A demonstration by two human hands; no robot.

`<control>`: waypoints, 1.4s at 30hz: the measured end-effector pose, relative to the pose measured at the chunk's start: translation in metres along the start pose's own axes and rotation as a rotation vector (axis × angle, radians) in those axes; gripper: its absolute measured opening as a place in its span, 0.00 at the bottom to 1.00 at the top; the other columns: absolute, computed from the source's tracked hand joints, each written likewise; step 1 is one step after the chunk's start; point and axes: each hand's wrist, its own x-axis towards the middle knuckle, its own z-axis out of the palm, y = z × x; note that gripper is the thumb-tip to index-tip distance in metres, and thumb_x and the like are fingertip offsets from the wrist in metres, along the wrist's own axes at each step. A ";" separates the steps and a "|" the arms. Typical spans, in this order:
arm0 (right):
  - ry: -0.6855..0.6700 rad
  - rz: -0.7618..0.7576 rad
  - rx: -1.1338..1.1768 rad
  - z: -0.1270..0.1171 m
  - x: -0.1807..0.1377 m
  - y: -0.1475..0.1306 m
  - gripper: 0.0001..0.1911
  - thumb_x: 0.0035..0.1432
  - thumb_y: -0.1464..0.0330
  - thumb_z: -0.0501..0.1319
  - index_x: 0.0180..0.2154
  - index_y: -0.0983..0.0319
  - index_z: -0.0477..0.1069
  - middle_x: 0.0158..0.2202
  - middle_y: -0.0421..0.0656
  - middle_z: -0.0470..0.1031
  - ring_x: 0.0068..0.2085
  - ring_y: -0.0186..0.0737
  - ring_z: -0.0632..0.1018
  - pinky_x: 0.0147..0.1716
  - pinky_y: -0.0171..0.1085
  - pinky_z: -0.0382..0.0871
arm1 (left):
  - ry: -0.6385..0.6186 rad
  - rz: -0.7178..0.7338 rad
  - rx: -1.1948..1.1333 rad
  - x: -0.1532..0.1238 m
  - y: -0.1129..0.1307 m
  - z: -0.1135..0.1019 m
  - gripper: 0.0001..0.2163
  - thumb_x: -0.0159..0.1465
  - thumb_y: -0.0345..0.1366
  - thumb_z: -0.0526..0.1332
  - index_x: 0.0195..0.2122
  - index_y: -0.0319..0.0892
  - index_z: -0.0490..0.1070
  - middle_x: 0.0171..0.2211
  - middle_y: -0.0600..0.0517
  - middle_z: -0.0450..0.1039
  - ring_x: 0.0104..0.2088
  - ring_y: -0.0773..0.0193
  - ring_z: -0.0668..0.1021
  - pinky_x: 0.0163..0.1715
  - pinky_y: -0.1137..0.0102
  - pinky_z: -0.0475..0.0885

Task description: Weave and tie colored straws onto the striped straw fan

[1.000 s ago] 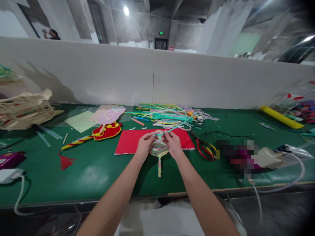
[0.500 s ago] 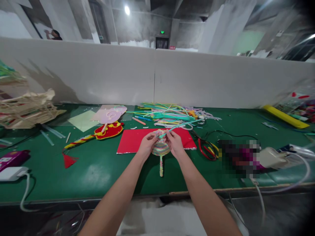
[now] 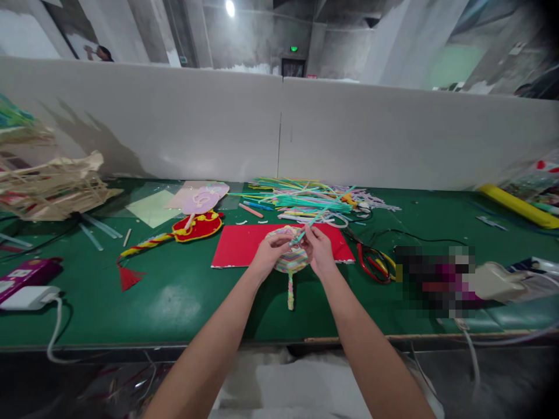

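Observation:
A round fan (image 3: 291, 265) with pastel stripes and a short handle lies on a red board (image 3: 238, 247), its handle reaching over the green table (image 3: 174, 317). Over the fan's upper part, my left hand (image 3: 269, 254) and my right hand (image 3: 321, 250) work close together. Both have fingertips pinched on a thin teal pipe cleaner (image 3: 315, 219), whose free end sticks up past my right hand. My fingers hide the fan's centre and the pipe cleaner's lower end, so I cannot tell whether it is joined to the fan.
Behind the board lies a pile of coloured pipe cleaners (image 3: 305, 201). Red-handled pliers (image 3: 371, 265) lie to the right. On the left are a red and yellow fan (image 3: 198, 227) with a tassel, paper sheets (image 3: 152, 208) and a wooden model (image 3: 52, 189). A white partition (image 3: 196, 125) stands behind.
The teal pipe cleaner now points more steeply upward, and its lower end shows between my fingertips. My right hand has turned slightly. The whole view has shifted a little.

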 end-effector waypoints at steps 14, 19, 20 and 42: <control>-0.059 0.015 -0.052 0.004 -0.005 -0.002 0.14 0.41 0.59 0.65 0.21 0.62 0.66 0.17 0.33 0.65 0.19 0.27 0.65 0.21 0.30 0.62 | 0.002 -0.124 -0.308 -0.003 0.004 0.001 0.13 0.39 0.35 0.71 0.26 0.39 0.72 0.30 0.54 0.73 0.29 0.71 0.74 0.32 0.76 0.68; -0.040 -0.023 -0.089 0.003 -0.004 -0.003 0.14 0.43 0.59 0.64 0.20 0.62 0.66 0.16 0.34 0.64 0.19 0.28 0.65 0.21 0.30 0.62 | -0.054 -0.121 -0.232 -0.003 0.005 -0.002 0.12 0.41 0.35 0.70 0.27 0.39 0.72 0.30 0.53 0.72 0.30 0.70 0.73 0.32 0.76 0.67; -0.031 -0.028 -0.106 0.003 -0.004 -0.004 0.14 0.43 0.59 0.64 0.20 0.62 0.66 0.16 0.34 0.64 0.19 0.28 0.65 0.21 0.30 0.62 | -0.066 -0.106 -0.182 -0.002 0.006 -0.003 0.11 0.41 0.35 0.69 0.26 0.39 0.72 0.29 0.53 0.72 0.29 0.69 0.73 0.31 0.75 0.67; -0.041 -0.115 -0.235 0.001 -0.004 -0.003 0.14 0.45 0.58 0.63 0.20 0.61 0.66 0.15 0.35 0.65 0.19 0.31 0.66 0.21 0.32 0.63 | -0.219 -0.213 -0.111 -0.003 0.007 -0.003 0.10 0.47 0.37 0.67 0.27 0.38 0.69 0.30 0.52 0.70 0.30 0.69 0.73 0.29 0.77 0.66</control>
